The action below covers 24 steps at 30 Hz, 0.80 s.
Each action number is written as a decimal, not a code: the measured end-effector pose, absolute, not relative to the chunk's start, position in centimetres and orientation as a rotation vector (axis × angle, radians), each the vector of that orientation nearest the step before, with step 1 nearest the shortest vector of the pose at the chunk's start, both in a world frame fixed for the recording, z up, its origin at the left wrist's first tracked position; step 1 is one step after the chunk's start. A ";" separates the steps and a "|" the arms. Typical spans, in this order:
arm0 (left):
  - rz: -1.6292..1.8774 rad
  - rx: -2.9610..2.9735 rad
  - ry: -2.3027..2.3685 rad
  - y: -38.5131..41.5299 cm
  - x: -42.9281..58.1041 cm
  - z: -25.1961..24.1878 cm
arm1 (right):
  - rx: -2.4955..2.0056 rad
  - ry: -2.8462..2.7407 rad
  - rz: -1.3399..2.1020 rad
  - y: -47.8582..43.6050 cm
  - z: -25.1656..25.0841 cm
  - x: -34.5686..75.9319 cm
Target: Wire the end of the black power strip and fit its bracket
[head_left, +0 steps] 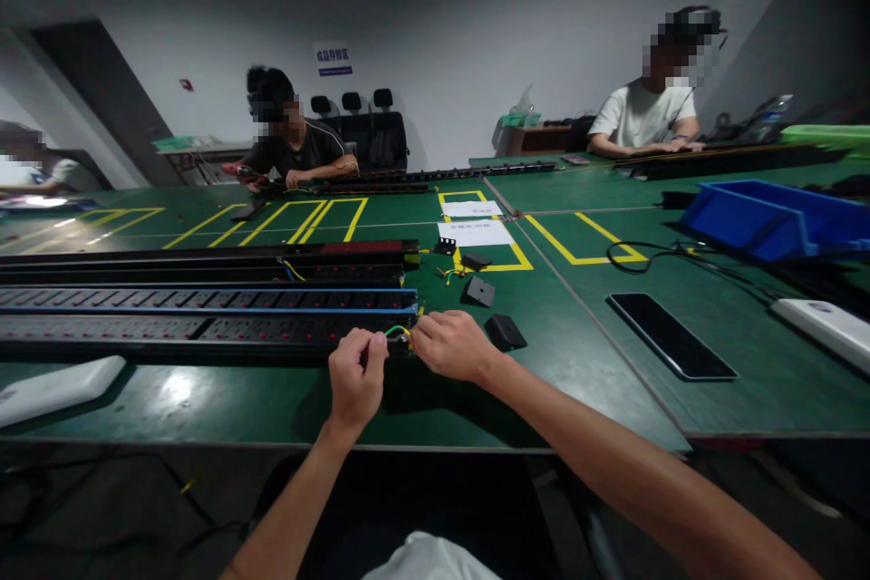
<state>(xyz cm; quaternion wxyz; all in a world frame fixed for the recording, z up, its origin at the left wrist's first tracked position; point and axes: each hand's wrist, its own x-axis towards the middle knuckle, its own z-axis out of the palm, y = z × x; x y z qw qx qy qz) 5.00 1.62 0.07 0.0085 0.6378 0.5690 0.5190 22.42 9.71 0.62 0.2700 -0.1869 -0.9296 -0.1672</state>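
Note:
My left hand (358, 378) is closed at the near edge of a long black power strip (272, 329), close to its right end, with the thumb on the near side. At that same end my right hand (449, 345) is closed, its fingertips tucked in and hidden; what they pinch is not visible. A short green-and-yellow wire (395, 329) arches between the two hands, over the strip's end. Behind lie a blue-edged power strip (204, 300) and further black strips (204, 258). Right of my right hand are a black end cap (506, 333) and a flat black plate with holes (479, 292).
A phone (670, 335), a white power bank (826, 326) with a black cable and a blue bin (768, 222) lie to the right. Another white device (61, 388) is at the left. Paper sheets (476, 233) and yellow tape mark the green table (544, 399). Co-workers sit opposite.

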 end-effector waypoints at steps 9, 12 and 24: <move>1.635 1.950 1.801 1.6 5.0 -0.3 | -0.545 -2.389 -0.349 9.5 0.6 22.2; 1.622 2.008 1.816 1.6 5.2 -0.2 | -0.609 -2.396 -0.274 9.6 0.7 22.3; 1.555 2.061 1.806 1.7 5.1 -0.1 | -1.016 -1.903 0.246 12.9 1.9 24.5</move>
